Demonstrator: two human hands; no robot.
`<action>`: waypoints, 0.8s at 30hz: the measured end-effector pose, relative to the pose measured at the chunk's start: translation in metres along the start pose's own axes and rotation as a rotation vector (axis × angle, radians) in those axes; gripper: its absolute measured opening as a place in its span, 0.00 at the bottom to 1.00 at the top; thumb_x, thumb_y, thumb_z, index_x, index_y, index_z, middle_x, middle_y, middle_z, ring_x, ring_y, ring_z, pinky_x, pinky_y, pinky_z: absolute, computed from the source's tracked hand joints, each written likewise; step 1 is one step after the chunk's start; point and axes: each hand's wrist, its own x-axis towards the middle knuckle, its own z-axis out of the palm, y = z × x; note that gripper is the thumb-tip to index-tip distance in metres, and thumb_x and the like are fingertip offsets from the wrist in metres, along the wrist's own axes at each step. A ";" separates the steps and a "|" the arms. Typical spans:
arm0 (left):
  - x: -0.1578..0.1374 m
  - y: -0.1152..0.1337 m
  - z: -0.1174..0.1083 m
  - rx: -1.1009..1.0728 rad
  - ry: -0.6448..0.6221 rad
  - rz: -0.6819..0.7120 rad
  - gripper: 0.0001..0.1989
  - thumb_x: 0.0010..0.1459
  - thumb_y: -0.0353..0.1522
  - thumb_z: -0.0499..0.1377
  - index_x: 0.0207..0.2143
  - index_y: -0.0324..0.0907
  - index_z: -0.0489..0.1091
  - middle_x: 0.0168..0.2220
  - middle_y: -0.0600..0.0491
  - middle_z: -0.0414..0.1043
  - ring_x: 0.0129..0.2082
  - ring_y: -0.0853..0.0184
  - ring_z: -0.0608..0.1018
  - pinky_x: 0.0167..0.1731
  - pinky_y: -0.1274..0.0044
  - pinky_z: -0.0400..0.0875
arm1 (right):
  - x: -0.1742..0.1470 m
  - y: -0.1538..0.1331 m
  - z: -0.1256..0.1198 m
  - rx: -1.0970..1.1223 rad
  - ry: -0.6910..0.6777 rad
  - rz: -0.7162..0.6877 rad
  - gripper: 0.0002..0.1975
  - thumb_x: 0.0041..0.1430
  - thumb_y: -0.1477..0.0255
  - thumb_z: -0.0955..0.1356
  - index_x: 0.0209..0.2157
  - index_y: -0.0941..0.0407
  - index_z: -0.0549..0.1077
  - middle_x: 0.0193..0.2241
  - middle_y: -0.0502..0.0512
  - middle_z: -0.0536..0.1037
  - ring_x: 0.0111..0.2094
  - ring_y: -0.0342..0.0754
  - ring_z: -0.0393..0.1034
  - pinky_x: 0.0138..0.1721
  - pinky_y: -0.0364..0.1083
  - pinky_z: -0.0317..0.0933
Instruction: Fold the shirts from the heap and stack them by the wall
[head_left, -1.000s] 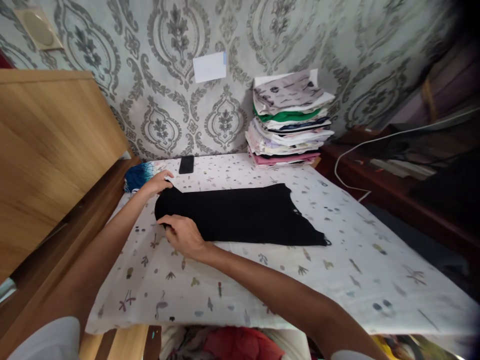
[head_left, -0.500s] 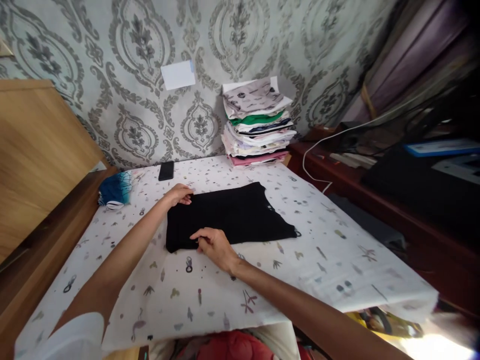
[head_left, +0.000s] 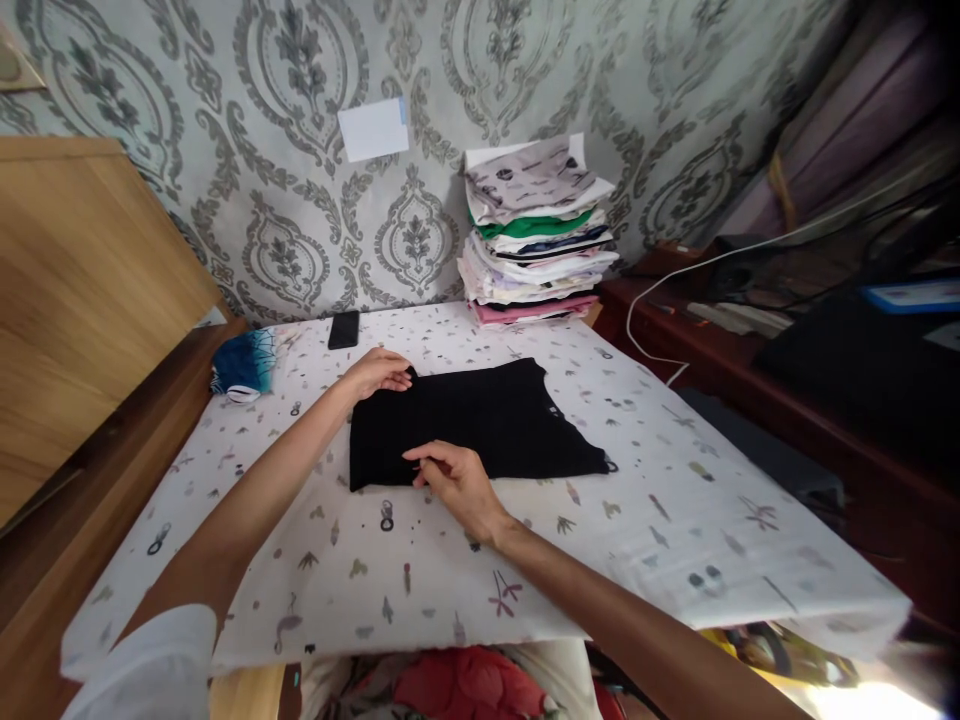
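A black top [head_left: 480,420], folded in half into a flat panel, lies across the patterned white cloth, its neckline with a small pale label toward the right. At its far left edge, my left hand [head_left: 381,373] pinches the fabric, lifting a small corner between thumb and fingers. Over the near edge, left of the middle, my right hand [head_left: 457,482] has thumb and fingertips drawn together on the fabric, with the index finger reaching forward. What lies beneath the right fingertips is partly hidden.
A tall stack of folded clothes [head_left: 536,240] stands against the wall at the back right. A dark phone [head_left: 343,330] and a blue and white rolled garment [head_left: 244,365] lie at the back left. A white cable [head_left: 637,345] runs over the dark red furniture on the right.
The view has shifted, so everything sits a little further right. My left hand has slid slightly along the far edge and raised a bit of fabric. The right hand keeps nearly the same pose.
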 end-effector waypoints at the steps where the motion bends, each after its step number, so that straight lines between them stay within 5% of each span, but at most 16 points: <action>1: 0.001 0.000 0.005 -0.002 -0.006 0.007 0.06 0.55 0.29 0.66 0.32 0.35 0.73 0.26 0.48 0.77 0.26 0.67 0.80 0.34 0.74 0.77 | -0.002 0.000 -0.003 -0.020 0.009 -0.003 0.15 0.59 0.72 0.62 0.39 0.57 0.81 0.23 0.50 0.76 0.22 0.41 0.69 0.23 0.39 0.60; 6: 0.010 -0.011 0.026 0.024 0.000 0.043 0.05 0.56 0.27 0.64 0.36 0.35 0.72 0.29 0.48 0.77 0.28 0.67 0.80 0.33 0.74 0.77 | -0.008 0.003 -0.021 -0.246 0.056 0.032 0.16 0.57 0.75 0.62 0.37 0.57 0.81 0.21 0.49 0.75 0.20 0.41 0.65 0.23 0.40 0.57; 10: 0.002 -0.023 0.030 0.061 0.040 0.125 0.14 0.60 0.27 0.58 0.50 0.37 0.69 0.37 0.47 0.78 0.36 0.65 0.81 0.39 0.72 0.77 | -0.011 0.002 -0.032 -0.455 0.009 0.039 0.17 0.56 0.77 0.62 0.38 0.55 0.82 0.18 0.47 0.72 0.19 0.41 0.61 0.24 0.41 0.55; 12: -0.015 -0.030 0.028 0.183 0.063 0.267 0.18 0.63 0.29 0.56 0.55 0.40 0.67 0.44 0.45 0.78 0.44 0.63 0.81 0.46 0.69 0.75 | -0.013 -0.002 -0.036 -0.546 0.003 0.029 0.17 0.57 0.77 0.63 0.41 0.54 0.82 0.19 0.47 0.72 0.20 0.41 0.62 0.25 0.41 0.55; 16: -0.062 -0.055 0.028 0.771 0.142 0.647 0.21 0.68 0.39 0.51 0.60 0.42 0.65 0.61 0.43 0.68 0.63 0.56 0.68 0.63 0.60 0.59 | -0.014 -0.013 -0.037 -0.735 0.076 -0.035 0.17 0.61 0.74 0.63 0.47 0.53 0.79 0.26 0.50 0.75 0.24 0.43 0.66 0.28 0.42 0.58; 20: -0.095 -0.082 0.041 1.126 0.129 0.576 0.26 0.68 0.44 0.50 0.64 0.41 0.60 0.68 0.41 0.59 0.69 0.55 0.58 0.67 0.55 0.50 | 0.006 -0.020 -0.026 -0.817 0.116 -0.178 0.17 0.65 0.74 0.61 0.48 0.53 0.79 0.36 0.56 0.76 0.35 0.47 0.71 0.32 0.44 0.63; 24: -0.098 -0.084 0.040 1.043 0.091 0.632 0.21 0.68 0.39 0.50 0.60 0.42 0.64 0.63 0.43 0.67 0.64 0.56 0.66 0.65 0.57 0.56 | 0.056 -0.019 -0.011 -0.745 0.004 -0.238 0.19 0.66 0.76 0.59 0.51 0.55 0.76 0.47 0.59 0.77 0.49 0.50 0.70 0.49 0.48 0.66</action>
